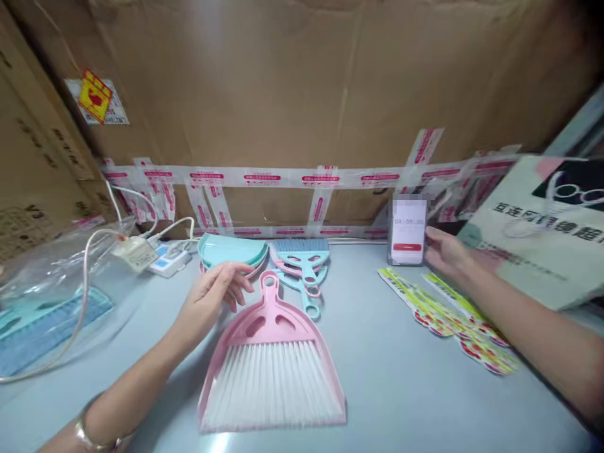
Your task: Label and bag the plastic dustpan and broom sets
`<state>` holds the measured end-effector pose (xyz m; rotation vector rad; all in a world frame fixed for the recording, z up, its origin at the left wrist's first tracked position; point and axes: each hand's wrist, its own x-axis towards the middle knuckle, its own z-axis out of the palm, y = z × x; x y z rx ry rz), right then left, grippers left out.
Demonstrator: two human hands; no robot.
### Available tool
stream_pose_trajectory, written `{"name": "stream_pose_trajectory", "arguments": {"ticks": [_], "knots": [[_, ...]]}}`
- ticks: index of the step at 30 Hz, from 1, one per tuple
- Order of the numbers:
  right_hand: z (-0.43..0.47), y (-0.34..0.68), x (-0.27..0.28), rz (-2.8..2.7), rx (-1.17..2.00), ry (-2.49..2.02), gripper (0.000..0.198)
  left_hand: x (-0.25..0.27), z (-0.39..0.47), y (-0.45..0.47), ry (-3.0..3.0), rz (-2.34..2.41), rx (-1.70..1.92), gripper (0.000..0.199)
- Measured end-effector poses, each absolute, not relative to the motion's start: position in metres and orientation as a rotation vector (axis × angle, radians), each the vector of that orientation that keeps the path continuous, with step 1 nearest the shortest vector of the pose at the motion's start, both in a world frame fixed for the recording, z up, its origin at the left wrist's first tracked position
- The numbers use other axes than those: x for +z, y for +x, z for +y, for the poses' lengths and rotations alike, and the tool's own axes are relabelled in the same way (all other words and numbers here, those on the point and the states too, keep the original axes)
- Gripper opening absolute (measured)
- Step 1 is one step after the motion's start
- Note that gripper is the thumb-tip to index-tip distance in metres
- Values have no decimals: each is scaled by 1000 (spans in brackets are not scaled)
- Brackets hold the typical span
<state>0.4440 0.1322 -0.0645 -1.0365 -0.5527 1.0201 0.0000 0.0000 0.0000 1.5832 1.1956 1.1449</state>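
A pink dustpan (336, 384) lies on the table with a pink hand brush (271, 321) with white bristles set into it. My left hand (212, 294) hovers left of the brush handle, fingers loosely bent and apart, holding nothing. Just behind it are stacked turquoise and pink dustpans (231, 250). To their right is a pile of brushes (304, 259) in light blue and pink. At the back right, my right hand (446, 251) grips the right edge of an upright phone (408, 229), which shows a timer and a red button. Some of that hand's fingers are hidden.
Several colourful printed cards (443, 308) lie below the phone. A white printed bag or board (538, 239) leans at right. On the left are a plastic-wrapped blue brush (51, 327), a power strip (170, 259) and a looping cable. A taped cardboard box (283, 94) walls the back.
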Motion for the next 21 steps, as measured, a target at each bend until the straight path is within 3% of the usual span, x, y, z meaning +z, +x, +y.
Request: {"name": "stream_pose_trajectory", "arguments": {"ticks": [6, 10, 16, 21], "knots": [[128, 437, -62, -551, 1003, -1032, 25, -1, -4, 1, 1568, 1174, 1164, 39], [128, 437, -61, -544, 965, -1070, 14, 1, -3, 0, 1561, 1185, 1172, 39], [127, 438, -65, -591, 903, -1190, 24, 2, -2, 0, 1538, 1197, 1191, 41], [115, 435, -58, -617, 633, -1306, 17, 3, 1, -5, 1559, 1230, 1227, 42]]}}
